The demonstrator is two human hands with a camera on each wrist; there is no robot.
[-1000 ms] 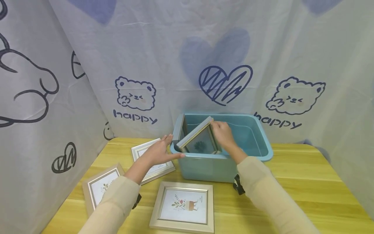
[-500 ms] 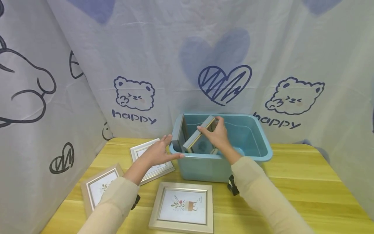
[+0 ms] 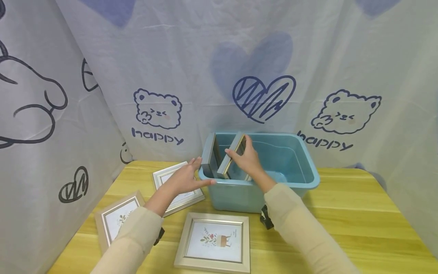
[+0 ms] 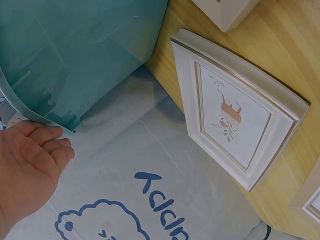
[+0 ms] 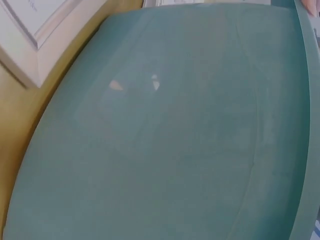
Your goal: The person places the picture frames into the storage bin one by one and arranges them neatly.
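Note:
My right hand (image 3: 250,161) pinches a picture frame (image 3: 231,158) by its upper edge, thumb on one side and fingers on the other. That frame stands on edge, slanted, inside a blue-green plastic bin (image 3: 236,198). Against the bin's left wall another picture frame (image 3: 207,154) stands upright. My left hand (image 3: 186,179) rests at the bin's front left corner, its thumb stretched along the front rim. In the left wrist view, the left hand (image 4: 32,165) touches the rim with loosely bent fingers. The right wrist view is mostly filled by the bin's outer wall (image 5: 165,130).
On the yellow wood-grain table (image 3: 356,228), a beige picture frame (image 3: 213,262) lies face up in front of the bin. A white frame (image 3: 186,205) lies left of the bin, partly behind my left hand. Another frame (image 3: 102,224) is partly covered by my left sleeve. Printed cloth (image 3: 205,114) hangs behind.
My right hand has shifted left and changed its hold from the frame's corner to its upper edge. The frame has swung more upright, closer in line with the other one. The left hand stays put.

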